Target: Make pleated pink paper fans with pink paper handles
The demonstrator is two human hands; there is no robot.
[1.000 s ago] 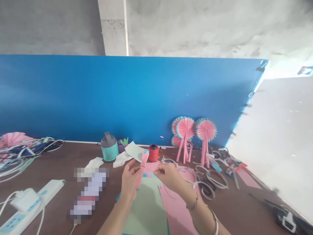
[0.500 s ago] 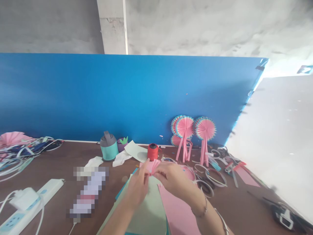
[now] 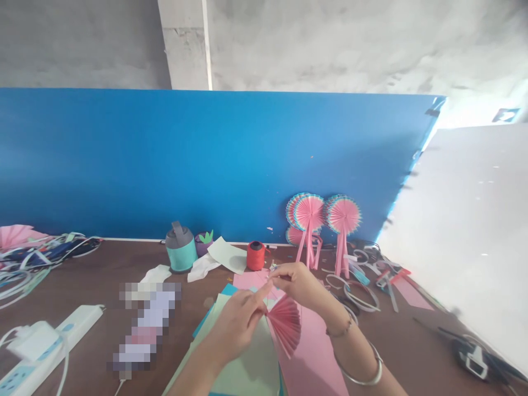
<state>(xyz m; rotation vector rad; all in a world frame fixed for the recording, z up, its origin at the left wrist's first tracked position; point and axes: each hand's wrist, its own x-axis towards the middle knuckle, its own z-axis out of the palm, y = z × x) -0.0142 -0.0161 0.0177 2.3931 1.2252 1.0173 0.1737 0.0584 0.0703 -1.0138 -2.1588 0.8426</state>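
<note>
A pleated pink paper fan is spread on its right side, hanging from its gathered middle. My left hand pinches that middle, with the index finger stretched up towards my other hand. Just above and to the right, my right hand is closed in a pinch beside that fingertip; anything thin between its fingers is too small to make out. Under both hands lie sheets of pale green paper and pink paper. A red thread spool stands just behind them.
Finished pink paper fans lean on the blue partition. At left are a power strip, a blurred-out object and a teal-grey container. Cut paper strips and rings clutter the right, near a black-handled tool.
The pink fan, earlier bunched between both hands and pointing away, now opens out below them on the right. My right hand has risen slightly and its fingers have left the fan.
</note>
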